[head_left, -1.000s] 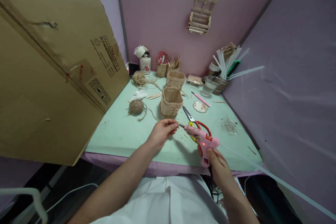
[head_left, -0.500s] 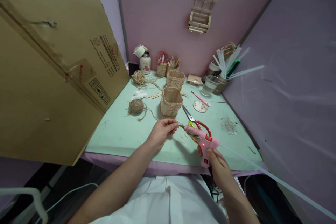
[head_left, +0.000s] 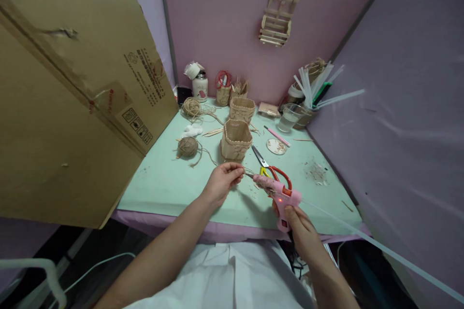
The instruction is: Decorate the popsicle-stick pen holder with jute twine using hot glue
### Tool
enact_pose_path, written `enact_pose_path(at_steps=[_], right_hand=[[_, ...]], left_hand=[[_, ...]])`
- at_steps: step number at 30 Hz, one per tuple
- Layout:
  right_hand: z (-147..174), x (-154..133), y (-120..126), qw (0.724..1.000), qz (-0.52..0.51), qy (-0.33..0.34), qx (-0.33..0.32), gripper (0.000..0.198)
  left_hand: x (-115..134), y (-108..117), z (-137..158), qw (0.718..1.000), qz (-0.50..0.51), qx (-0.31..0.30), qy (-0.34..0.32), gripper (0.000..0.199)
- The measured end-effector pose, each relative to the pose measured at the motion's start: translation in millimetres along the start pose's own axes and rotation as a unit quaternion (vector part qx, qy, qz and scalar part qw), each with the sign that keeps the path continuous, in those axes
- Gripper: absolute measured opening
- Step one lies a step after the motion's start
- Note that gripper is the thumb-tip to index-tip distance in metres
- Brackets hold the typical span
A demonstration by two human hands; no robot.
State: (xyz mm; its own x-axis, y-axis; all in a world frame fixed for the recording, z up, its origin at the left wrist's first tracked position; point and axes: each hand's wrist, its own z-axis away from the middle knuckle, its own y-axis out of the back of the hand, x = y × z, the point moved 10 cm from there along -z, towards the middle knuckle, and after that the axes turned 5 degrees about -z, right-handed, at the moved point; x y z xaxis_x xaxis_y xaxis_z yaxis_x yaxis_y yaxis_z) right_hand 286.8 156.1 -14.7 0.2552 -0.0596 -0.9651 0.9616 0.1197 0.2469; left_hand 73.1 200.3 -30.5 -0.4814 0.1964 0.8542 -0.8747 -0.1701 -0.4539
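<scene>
My right hand is wrapped round the grip of a pink hot glue gun. Its light glows orange and a long white glue stick trails from its back. The nozzle points left, close to the fingertips of my left hand. Those fingers pinch a thin strand of twine that runs from the brown twine ball; its end is too small to see clearly. Just beyond my left hand stands a square wooden basket with a braided rim. Scissors with red and yellow handles lie partly behind the glue gun.
Behind are a second basket, looser twine and a white bottle. A pink pen, a round disc and a clear cup stand or lie to the right. A large cardboard sheet borders the left.
Both hands have shifted very slightly left, the glue gun with them. The nozzle stays close to the left fingertips; the things on the table have not moved.
</scene>
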Motion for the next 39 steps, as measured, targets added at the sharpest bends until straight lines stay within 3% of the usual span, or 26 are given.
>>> enact_pose_path(at_steps=[6, 9, 12, 14, 16, 19, 22, 25, 28, 29, 32, 35, 39], right_hand=[[5, -1, 7, 0.999, 0.038, -0.003, -0.007, 0.062], [0, 4, 34, 0.998, 0.062, -0.012, 0.013, 0.058], [-22, 7, 77, 0.988, 0.140, 0.018, 0.062, 0.055], [-43, 6, 105, 0.963, 0.243, 0.062, 0.103, 0.053], [-63, 11, 125, 0.916, 0.371, 0.083, 0.130, 0.052], [-82, 22, 142, 0.854, 0.496, 0.068, 0.145, 0.044], [-79, 13, 146, 0.832, 0.526, 0.051, 0.169, 0.045], [-65, -23, 116, 0.852, 0.480, 0.123, 0.167, 0.043], [-55, -53, 44, 0.890, 0.399, 0.213, 0.054, 0.024], [-53, -57, 19, 0.893, 0.392, 0.219, 0.012, 0.020], [-53, -60, -35, 0.883, 0.414, 0.219, -0.027, 0.016], [-56, -57, -57, 0.867, 0.449, 0.213, -0.032, 0.018], [-58, -52, -62, 0.859, 0.471, 0.199, -0.041, 0.021]], left_hand=[[3, 5, 0, 1.000, 0.015, 0.024, -0.012, 0.041], [5, 9, -1, 0.999, 0.023, 0.036, -0.024, 0.039], [6, 10, -2, 0.999, 0.022, 0.039, -0.031, 0.035], [6, 11, -3, 0.998, 0.020, 0.043, -0.031, 0.035], [6, 11, -3, 0.998, 0.016, 0.045, -0.029, 0.035], [5, 10, -2, 0.999, 0.009, 0.046, -0.022, 0.036], [6, 10, -2, 0.999, 0.000, 0.045, -0.023, 0.035], [6, 7, -1, 0.999, -0.023, 0.039, -0.027, 0.035], [7, 6, 0, 0.997, -0.060, 0.039, -0.036, 0.034], [8, 5, 0, 0.996, -0.074, 0.039, -0.041, 0.033], [9, 5, 1, 0.992, -0.109, 0.037, -0.053, 0.029], [9, 5, 0, 0.989, -0.131, 0.034, -0.064, 0.026], [9, 5, -1, 0.986, -0.147, 0.033, -0.076, 0.023]])
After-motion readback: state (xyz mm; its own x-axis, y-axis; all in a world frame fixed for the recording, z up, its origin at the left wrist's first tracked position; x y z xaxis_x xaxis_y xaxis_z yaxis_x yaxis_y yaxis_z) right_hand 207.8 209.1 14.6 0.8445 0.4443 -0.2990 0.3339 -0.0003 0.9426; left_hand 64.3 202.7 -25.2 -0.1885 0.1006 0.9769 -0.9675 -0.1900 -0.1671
